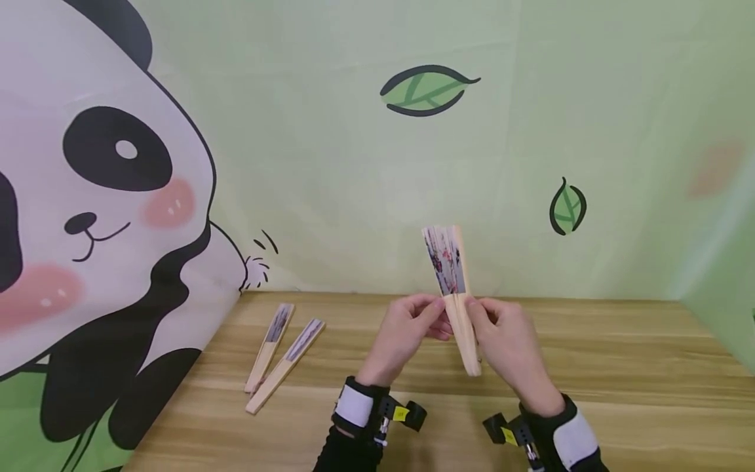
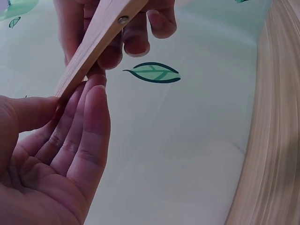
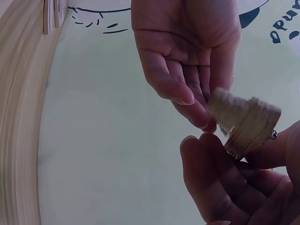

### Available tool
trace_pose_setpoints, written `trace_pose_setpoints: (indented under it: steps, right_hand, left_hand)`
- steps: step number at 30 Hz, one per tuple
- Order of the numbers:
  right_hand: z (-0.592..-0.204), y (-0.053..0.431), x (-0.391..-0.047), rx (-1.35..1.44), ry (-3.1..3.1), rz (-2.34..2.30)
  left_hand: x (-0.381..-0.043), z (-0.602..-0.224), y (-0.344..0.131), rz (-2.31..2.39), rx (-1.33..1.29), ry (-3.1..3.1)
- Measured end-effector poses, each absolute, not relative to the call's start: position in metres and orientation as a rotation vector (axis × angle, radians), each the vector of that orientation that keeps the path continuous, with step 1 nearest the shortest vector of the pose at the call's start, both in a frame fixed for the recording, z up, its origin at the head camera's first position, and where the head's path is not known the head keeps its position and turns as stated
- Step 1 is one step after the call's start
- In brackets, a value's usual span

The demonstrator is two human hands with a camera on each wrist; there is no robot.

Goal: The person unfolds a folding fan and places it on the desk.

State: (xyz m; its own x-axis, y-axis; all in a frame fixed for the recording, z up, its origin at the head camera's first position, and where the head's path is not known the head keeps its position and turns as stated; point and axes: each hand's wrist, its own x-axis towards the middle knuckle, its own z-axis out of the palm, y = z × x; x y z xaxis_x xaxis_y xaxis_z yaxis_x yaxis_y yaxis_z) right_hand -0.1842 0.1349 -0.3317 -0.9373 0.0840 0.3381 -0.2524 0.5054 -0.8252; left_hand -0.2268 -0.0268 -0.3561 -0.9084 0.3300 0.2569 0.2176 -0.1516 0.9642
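Note:
A folding hand fan (image 1: 463, 334) with pale wooden ribs and a floral-printed leaf stands nearly upright, slightly spread at the top, between both hands. My left hand (image 1: 407, 324) pinches its left edge between thumb and fingers, just below the leaf. On the other edge, my right hand (image 1: 507, 334) grips it with the thumb in front. A metal rivet (image 2: 123, 20) shows near the fan's narrow end in the left wrist view. Seen from the right wrist, the stacked rib ends (image 3: 251, 124) lie between the fingers of the two hands.
Two closed folding fans, one (image 1: 270, 347) behind the other (image 1: 286, 367), lie on the wooden table (image 1: 613, 367) at left, their lower ends close together. Behind the table hangs a green backdrop (image 1: 318, 164) with a cartoon panda and leaves. Both wrists wear straps with small cameras.

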Motion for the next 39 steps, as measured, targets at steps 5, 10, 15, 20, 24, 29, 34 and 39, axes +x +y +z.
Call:
trace_pose_setpoints:
  steps: [5,10,15,20,24,29,34,39]
  right_hand:
    - [-0.329,0.135,-0.184,0.135,-2.422,1.327]
    - [-0.332,0.134,-0.185,0.122,-2.438,1.283]
    - [-0.330,0.132,-0.186,0.102,-2.469,1.285]
    - [-0.327,0.133,-0.184,0.115,-2.481,1.359]
    - [-0.327,0.133,-0.182,0.110,-2.497,1.412]
    - [-0.328,0.135,-0.181,0.080,-2.489,1.472]
    - [-0.325,0.135,-0.180,0.065,-2.450,1.558]
    - [-0.322,0.138,-0.180,0.055,-2.463,1.616]
  left_hand:
    - [-0.226,-0.352,-0.029,2.176,0.708,2.049]
    - [-0.224,-0.353,-0.031,2.144,0.717,2.085]
    - [-0.224,-0.353,-0.034,2.133,0.711,2.105]
    - [-0.226,-0.353,-0.035,2.138,0.721,2.132]
    - [-0.226,-0.354,-0.034,2.137,0.711,2.145]
    - [-0.224,-0.355,-0.034,2.118,0.683,2.183]
    - [-0.224,-0.354,-0.035,2.102,0.682,2.209]
    - [-0.226,-0.354,-0.034,2.092,0.703,2.202]
